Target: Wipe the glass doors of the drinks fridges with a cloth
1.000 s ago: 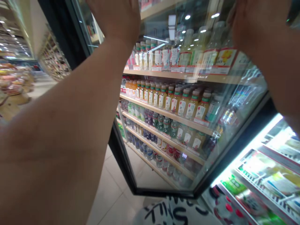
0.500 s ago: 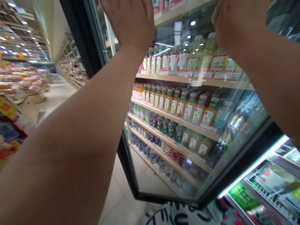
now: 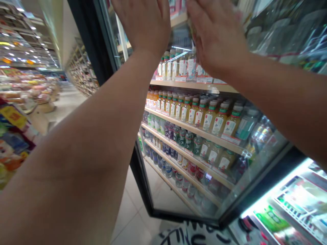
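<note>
A glass cooler door [image 3: 163, 190] with a dark frame stands open in front of me. My left hand [image 3: 145, 23] is raised at the top, its back toward me and its palm side toward the glass. The upper edge of the view cuts off its fingers. To its right, my right hand [image 3: 217, 34] reaches in with fingers stretched out and close together, at or very near the glass. Its palm side is hidden, so I cannot tell whether something thin lies under it. Behind or mirrored in the glass are shelves of bottled drinks [image 3: 191, 112].
At the lower right is a lit cooler shelf with green packages [image 3: 270, 219]. A tiled floor [image 3: 133, 217] shows below the door. Bright packaged goods [image 3: 15, 143] stand at the left, with an aisle [image 3: 68, 95] beyond. Patterned fabric [image 3: 194, 234] shows at the bottom edge.
My right hand has moved left across the glass, closer to my left hand. My left hand stays in nearly the same place. The view has shifted slightly.
</note>
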Demonstrator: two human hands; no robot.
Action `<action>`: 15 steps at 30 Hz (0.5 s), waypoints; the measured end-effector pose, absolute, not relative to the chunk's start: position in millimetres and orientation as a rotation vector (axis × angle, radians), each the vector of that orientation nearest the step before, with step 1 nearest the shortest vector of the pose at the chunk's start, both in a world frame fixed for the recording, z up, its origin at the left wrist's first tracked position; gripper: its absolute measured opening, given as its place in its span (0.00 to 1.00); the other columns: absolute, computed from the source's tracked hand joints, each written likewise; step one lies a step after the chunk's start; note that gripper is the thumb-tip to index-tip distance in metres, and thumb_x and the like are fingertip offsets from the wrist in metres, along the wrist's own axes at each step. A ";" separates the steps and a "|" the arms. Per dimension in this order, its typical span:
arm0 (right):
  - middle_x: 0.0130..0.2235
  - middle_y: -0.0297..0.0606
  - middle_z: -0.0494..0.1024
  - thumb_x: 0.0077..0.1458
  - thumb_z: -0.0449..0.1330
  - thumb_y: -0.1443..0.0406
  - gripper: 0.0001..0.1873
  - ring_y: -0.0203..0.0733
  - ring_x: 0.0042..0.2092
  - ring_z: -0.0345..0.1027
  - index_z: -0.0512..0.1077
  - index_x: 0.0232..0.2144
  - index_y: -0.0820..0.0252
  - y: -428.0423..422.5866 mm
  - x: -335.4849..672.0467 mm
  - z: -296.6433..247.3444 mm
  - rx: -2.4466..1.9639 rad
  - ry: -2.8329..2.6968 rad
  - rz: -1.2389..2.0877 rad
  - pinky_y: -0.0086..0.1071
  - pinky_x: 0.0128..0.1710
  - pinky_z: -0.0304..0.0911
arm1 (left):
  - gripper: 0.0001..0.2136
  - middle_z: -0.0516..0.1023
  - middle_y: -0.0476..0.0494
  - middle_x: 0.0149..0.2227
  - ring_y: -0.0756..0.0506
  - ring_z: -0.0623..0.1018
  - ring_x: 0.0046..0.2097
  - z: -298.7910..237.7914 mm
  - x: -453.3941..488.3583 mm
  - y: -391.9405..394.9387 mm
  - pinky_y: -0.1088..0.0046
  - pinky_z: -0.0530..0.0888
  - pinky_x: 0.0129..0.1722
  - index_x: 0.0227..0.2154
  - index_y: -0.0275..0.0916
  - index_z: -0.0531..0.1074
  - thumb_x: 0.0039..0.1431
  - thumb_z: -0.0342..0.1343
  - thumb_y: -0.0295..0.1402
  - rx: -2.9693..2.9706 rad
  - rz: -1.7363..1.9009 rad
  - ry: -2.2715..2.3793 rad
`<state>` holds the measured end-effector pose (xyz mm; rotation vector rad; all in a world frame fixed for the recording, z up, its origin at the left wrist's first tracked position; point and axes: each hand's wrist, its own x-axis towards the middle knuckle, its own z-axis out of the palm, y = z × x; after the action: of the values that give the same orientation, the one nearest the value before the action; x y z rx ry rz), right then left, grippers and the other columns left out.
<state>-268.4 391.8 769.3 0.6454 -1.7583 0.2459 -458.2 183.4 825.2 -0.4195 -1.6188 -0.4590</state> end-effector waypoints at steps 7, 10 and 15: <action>0.69 0.45 0.63 0.65 0.46 0.70 0.33 0.62 0.72 0.51 0.59 0.71 0.66 362.7 -270.6 764.5 0.276 -1.917 -0.063 0.57 0.70 0.49 | 0.28 0.66 0.49 0.67 0.53 0.02 0.50 820.2 -450.9 181.4 0.83 0.03 0.50 0.72 0.23 0.45 0.79 0.41 0.37 -0.432 -0.455 -1.595; 0.74 0.41 0.50 0.67 0.42 0.68 0.35 0.55 0.75 0.43 0.50 0.74 0.65 357.0 -276.0 765.7 0.416 -1.948 -0.177 0.52 0.75 0.43 | 0.30 0.64 0.48 0.69 0.53 0.03 0.50 817.8 -444.2 181.1 0.86 0.05 0.50 0.72 0.23 0.44 0.79 0.40 0.40 -0.428 -0.448 -1.626; 0.72 0.40 0.57 0.68 0.39 0.65 0.33 0.60 0.72 0.51 0.55 0.72 0.61 350.0 -275.0 781.4 0.345 -1.980 -0.228 0.57 0.72 0.48 | 0.28 0.66 0.49 0.67 0.54 0.03 0.52 822.0 -459.8 176.1 0.84 0.05 0.52 0.72 0.26 0.47 0.76 0.45 0.34 -0.448 -0.426 -1.559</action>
<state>-275.0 350.0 781.4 0.3447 -1.9802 -0.2279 -459.8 176.1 822.0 -0.4480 -1.5594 -0.4261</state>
